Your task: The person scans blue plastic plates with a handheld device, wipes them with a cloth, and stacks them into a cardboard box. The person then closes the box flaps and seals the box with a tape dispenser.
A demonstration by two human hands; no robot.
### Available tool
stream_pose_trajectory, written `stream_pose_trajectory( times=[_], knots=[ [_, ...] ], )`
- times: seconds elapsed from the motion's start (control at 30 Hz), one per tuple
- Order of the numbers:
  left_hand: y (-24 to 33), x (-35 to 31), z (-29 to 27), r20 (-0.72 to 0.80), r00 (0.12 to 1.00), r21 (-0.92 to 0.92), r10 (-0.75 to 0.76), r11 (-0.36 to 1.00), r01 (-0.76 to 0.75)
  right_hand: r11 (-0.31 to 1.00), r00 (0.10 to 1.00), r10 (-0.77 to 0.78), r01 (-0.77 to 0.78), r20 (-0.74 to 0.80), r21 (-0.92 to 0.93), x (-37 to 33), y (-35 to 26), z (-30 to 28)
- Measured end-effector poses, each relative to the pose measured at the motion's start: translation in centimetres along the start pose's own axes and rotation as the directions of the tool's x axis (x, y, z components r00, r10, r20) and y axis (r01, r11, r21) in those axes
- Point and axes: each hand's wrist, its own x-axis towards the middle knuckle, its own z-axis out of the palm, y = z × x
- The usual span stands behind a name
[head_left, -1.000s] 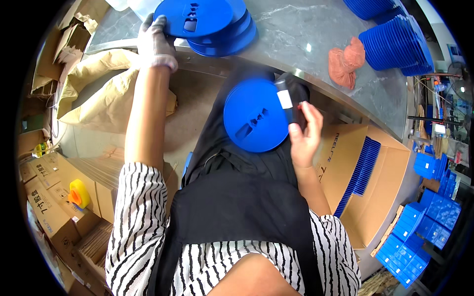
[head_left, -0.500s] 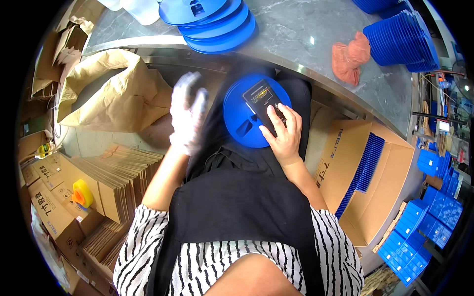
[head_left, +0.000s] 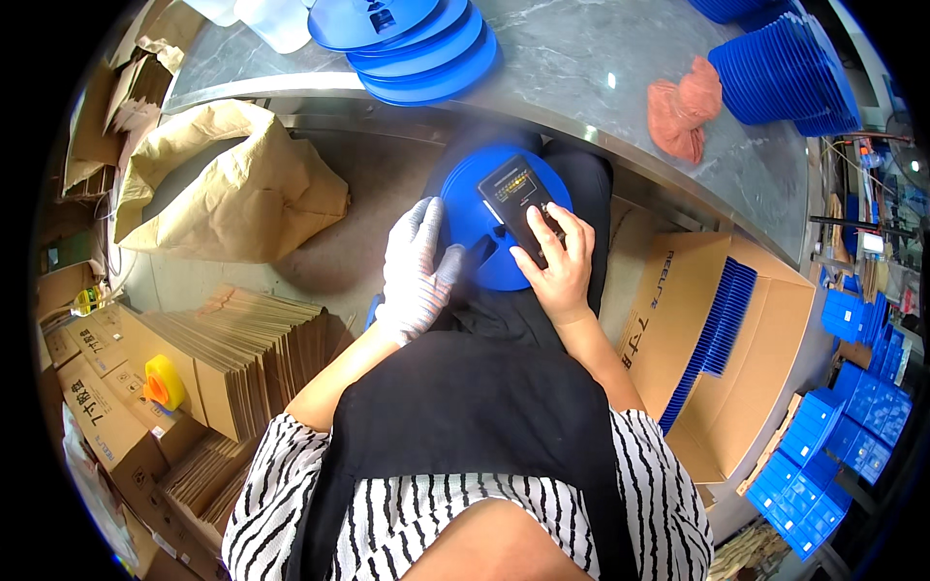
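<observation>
On my lap lies a round blue plastic reel (head_left: 460, 208), apparently stacked on others. A flat black handheld device (head_left: 511, 184) with a small panel of yellow marks rests on top of it. My right hand (head_left: 562, 252), bare, closes over the device's lower part, thumb along one edge and fingers across its face. My left hand (head_left: 417, 271), in a whitish knit glove, is at the reel's left rim, fingers stretched out and thumb apart. Whether it touches the rim is hard to tell. A small blue edge (head_left: 374, 308) of something unclear shows beside the left wrist.
Ahead stands a grey stone-look table (head_left: 572, 68) holding stacked blue reels (head_left: 417, 73), more reels (head_left: 780, 77) and an orange cloth (head_left: 683, 111). Left are a paper sack (head_left: 291, 194), folded cartons (head_left: 252, 349) and yellow tape (head_left: 165, 381). Right is a carton (head_left: 765, 339) containing blue reels.
My left hand has moved right and a little down, from beside my lap to the reel's left rim. My right hand and the device stay in nearly the same place.
</observation>
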Motion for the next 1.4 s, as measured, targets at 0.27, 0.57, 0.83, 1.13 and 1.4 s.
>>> stream_pose_trajectory(
  times=[0.27,0.57,0.83,1.13,1.4],
  knots=[
    [4.2,3.1,-5.2,0.033,0.955,-0.691,-0.295,0.684,0.235,0.897,0.978,0.118,-0.031,-0.171,0.441,3.0,-2.8,-3.5],
    [-3.4,18.8,-10.9,-0.153,0.893,-0.988,-0.424,0.094,-0.125,0.844,0.908,0.228,-0.005,-0.351,0.536,7.2,-1.2,-4.0],
    [-9.6,25.5,-10.0,-0.178,0.679,-0.977,-0.712,0.045,-0.208,0.991,1.000,0.002,-0.006,0.028,0.133,1.3,-0.8,0.6],
    [-3.8,11.4,-7.9,-0.453,0.867,-0.348,-0.210,0.936,0.045,0.994,0.993,-0.071,0.079,0.092,-0.081,1.0,-0.7,1.3],
    [-1.3,1.3,-1.0,0.067,0.971,-0.224,-0.228,0.945,0.237,0.994,0.993,-0.058,0.067,0.104,-0.086,1.0,-0.9,1.3]
  ],
)
